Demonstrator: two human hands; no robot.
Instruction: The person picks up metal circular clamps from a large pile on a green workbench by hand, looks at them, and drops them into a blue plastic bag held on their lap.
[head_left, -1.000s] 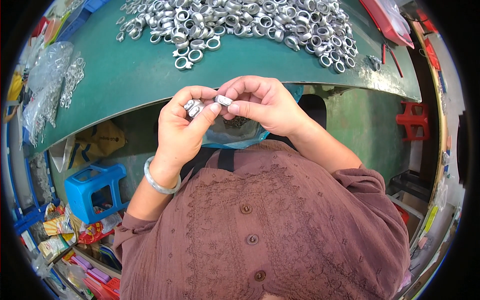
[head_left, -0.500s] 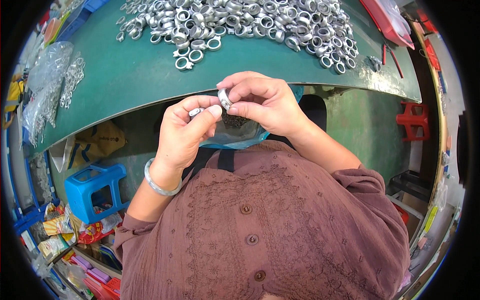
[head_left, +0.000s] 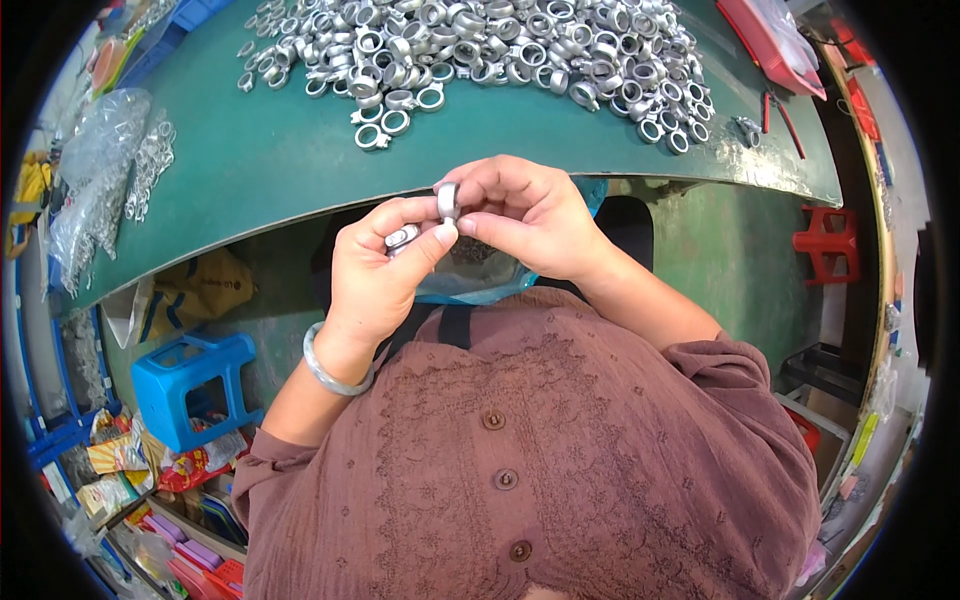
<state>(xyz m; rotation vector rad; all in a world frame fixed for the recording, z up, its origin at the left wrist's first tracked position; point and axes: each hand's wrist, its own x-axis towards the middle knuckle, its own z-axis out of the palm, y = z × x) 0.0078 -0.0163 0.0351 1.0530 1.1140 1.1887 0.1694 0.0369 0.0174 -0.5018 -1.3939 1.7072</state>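
Both hands meet just off the near edge of the green table [head_left: 250, 160]. A silver metal ring with a small lug [head_left: 448, 202] stands between their fingertips. My right hand [head_left: 535, 215] pinches it from the right, while the thumb and forefinger of my left hand [head_left: 375, 260] touch its left side and lower end. A second small silver metal piece [head_left: 401, 238] is tucked in my left hand, between thumb and fingers; its full shape is hidden. Below the hands, a blue-rimmed clear plastic bag [head_left: 480, 285] hangs open, with small dark contents partly in sight.
A large heap of silver rings [head_left: 520, 50] covers the table's far part. Clear bags of small metal parts [head_left: 95, 180] lie at the left. Red-handled pliers [head_left: 785, 125] and a red tray [head_left: 775, 45] are at the right. A blue stool [head_left: 195, 385] and a red stool [head_left: 828, 243] stand on the floor.
The ring has turned more upright between the fingertips. My left hand has shifted slightly right, its thumb now at the ring's lower end.
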